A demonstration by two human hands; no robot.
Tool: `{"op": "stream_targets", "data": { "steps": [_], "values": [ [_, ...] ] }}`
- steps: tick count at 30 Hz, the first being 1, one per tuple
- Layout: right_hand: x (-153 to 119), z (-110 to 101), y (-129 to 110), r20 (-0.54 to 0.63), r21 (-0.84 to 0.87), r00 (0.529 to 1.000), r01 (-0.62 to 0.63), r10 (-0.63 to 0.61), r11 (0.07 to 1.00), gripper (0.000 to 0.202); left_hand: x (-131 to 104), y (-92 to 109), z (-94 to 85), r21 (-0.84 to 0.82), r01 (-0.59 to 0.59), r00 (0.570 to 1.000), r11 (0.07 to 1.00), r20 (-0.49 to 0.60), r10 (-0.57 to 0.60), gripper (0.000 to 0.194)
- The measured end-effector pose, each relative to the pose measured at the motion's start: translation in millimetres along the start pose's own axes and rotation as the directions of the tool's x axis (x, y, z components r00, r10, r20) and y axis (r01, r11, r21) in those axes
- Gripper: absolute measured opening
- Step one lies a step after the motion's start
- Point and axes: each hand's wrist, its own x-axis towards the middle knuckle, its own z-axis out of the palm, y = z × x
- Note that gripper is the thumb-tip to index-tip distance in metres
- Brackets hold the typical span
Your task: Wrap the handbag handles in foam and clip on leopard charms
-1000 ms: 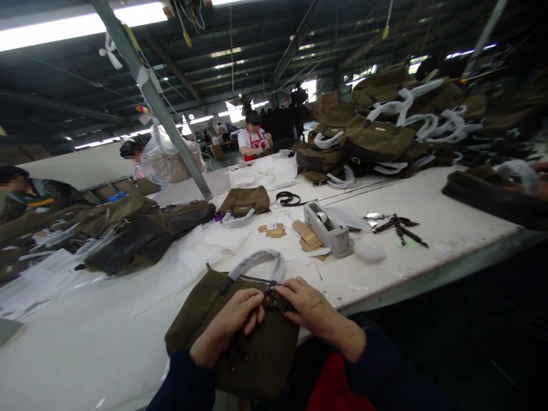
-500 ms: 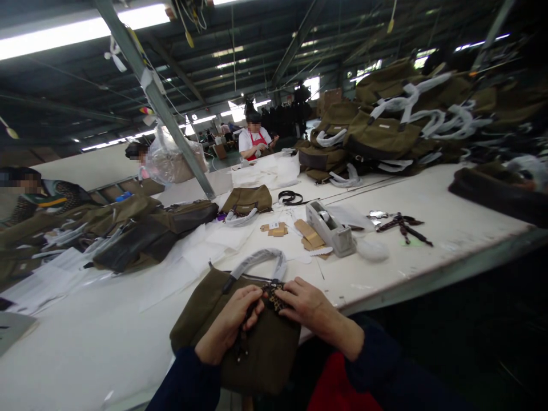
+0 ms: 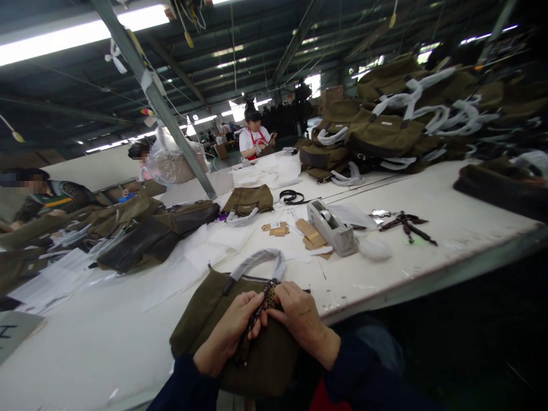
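Observation:
An olive handbag [image 3: 199,311] lies tilted toward me at the table's near edge, its handle [image 3: 254,260] wrapped in clear plastic. My left hand [image 3: 233,325] pinches a dark braided strap with hanging ends, part of a leopard-print bag charm [image 3: 270,294], over the bag's front. From the other side, my right hand [image 3: 299,314] grips the leopard-print part near the handle's base. Both hands are closed, and the fingers hide much of the charm. How it is fastened to the bag cannot be seen.
On the white table [image 3: 368,279] stand a grey tape dispenser [image 3: 331,228], brown card tags [image 3: 312,235] and more dark charms [image 3: 405,222]. Olive bags [image 3: 381,134] are piled at the back right; others [image 3: 158,234] lie left. A metal post [image 3: 171,123] rises beyond. Co-workers sit opposite.
My right hand has turned and drawn in closer to my left hand, its thumb now against the charm. The dark braided strap shows more plainly between the hands. The bag stays in place.

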Motion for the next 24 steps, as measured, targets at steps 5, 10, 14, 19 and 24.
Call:
{"op": "stream_targets", "data": {
  "steps": [5, 10, 14, 19, 24],
  "values": [
    [-2, -1, -1, -0.012, -0.001, 1.0, -0.015, 0.015, 1.0, 0.033, -5, 4, 0.7, -0.009, 0.022, 1.0, 1.0, -0.001, -0.022, 0.042],
    [0, -2, 0, -0.011, 0.057, 1.0, 0.012, -0.012, 0.998, 0.032, -4, 3, -3.2, -0.014, 0.038, 0.999, 0.999, 0.037, -0.037, 0.045],
    [0, 0, 1, -0.006, 0.072, 1.0, 0.002, -0.001, 0.997, 0.03, -2, 4, -9.3, 0.022, 0.078, 0.989, 0.997, 0.121, -0.08, 0.058],
    [-4, -5, 2, 0.06, 0.189, 0.998, 0.003, -0.014, 0.982, 0.03, 1, 1, -10.0, -0.071, 0.104, 0.991, 0.992, 0.089, -0.098, 0.045],
    [-7, -25, 13, 0.137, 0.404, 0.989, 0.002, -0.063, 0.915, 0.027, 0, 0, -4.4, -0.106, 0.115, 0.993, 0.988, 0.053, -0.11, 0.041]
  ]
}}
